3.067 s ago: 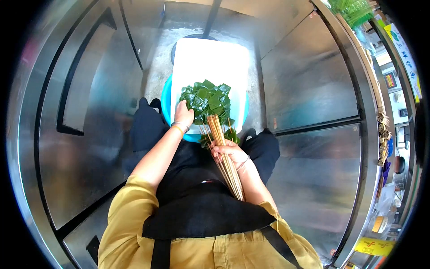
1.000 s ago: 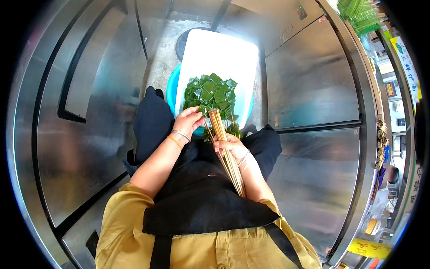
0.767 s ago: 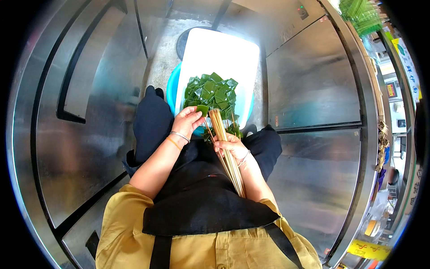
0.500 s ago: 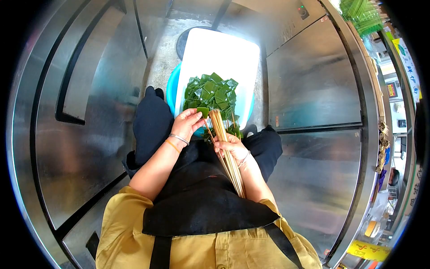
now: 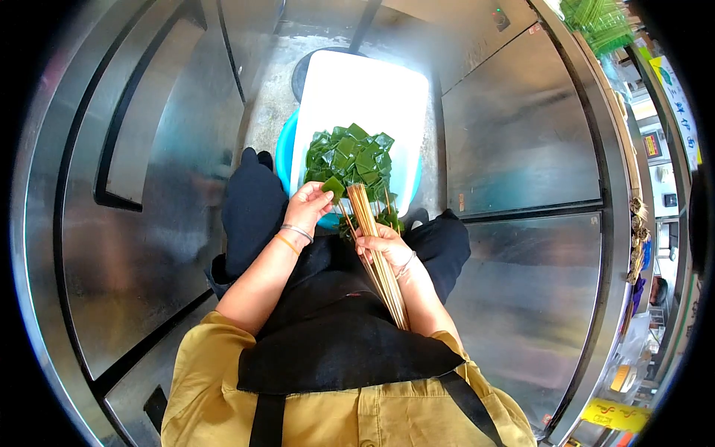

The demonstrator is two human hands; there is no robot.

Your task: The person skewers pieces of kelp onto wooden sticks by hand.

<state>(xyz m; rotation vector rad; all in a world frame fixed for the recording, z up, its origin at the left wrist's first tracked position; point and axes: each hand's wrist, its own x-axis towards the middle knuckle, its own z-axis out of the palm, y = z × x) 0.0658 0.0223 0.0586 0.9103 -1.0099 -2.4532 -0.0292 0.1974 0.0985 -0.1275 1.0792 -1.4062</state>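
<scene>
Between the thumb and fingers of my left hand (image 5: 311, 205) is a green square piece (image 5: 334, 187), held just left of the stick tips. My right hand (image 5: 381, 242) is wrapped round a bundle of thin wooden sticks (image 5: 372, 253), whose upper ends point at the pile. Some sticks beside the bundle carry green pieces (image 5: 389, 217) at their tips, partly hidden behind the bundle. A pile of glossy dark green squares (image 5: 354, 155) lies on the near part of a white board (image 5: 365, 89). Under the board is a blue basin (image 5: 285, 145).
Steel cabinet doors stand on the left (image 5: 164, 208) and right (image 5: 521, 276). A round black object (image 5: 302, 74) shows behind the board on the floor. Shelving with green bundled goods (image 5: 596, 22) and a yellow packet (image 5: 617, 414) runs along the far right. My knees flank the basin.
My left hand has moved from the pile's left edge down beside the stick tips, now with a green square. Lately that square has tilted slightly. My right hand still grips the bundle.
</scene>
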